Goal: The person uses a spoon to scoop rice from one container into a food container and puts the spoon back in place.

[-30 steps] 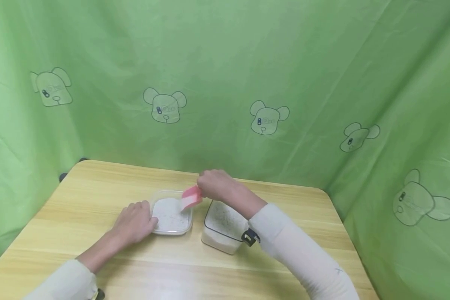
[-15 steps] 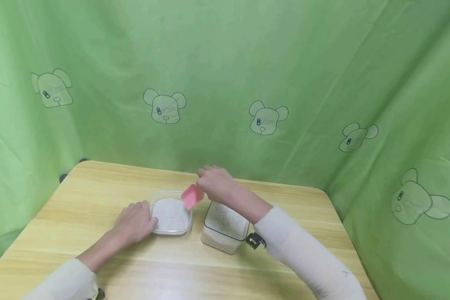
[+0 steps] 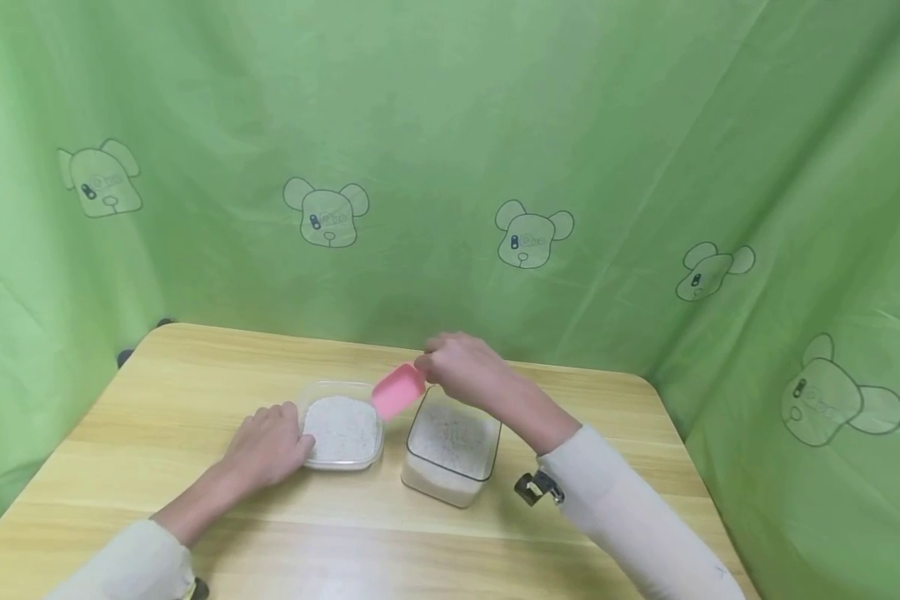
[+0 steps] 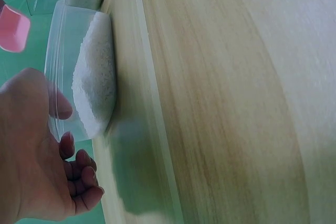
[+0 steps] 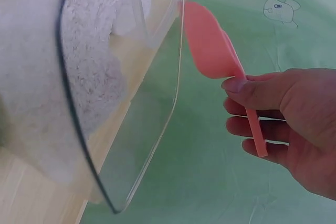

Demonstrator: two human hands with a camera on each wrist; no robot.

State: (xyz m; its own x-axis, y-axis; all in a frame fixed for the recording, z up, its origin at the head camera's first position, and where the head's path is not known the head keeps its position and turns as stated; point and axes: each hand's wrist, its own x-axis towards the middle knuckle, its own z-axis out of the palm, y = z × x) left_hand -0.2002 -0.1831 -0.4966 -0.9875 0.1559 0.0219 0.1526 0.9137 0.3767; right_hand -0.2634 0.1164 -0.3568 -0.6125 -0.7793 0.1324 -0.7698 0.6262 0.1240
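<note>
Our curled left fingers held one left tub; right fingers pinched one pink scoop beside one right tub.

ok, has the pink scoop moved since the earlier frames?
Yes: head view shows the pink scoop shifted right relative to the left tub, toward the right tub.

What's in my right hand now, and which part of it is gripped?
The right hand holds the pink scoop by its handle, pinched close to where it joins the bowl.
</note>
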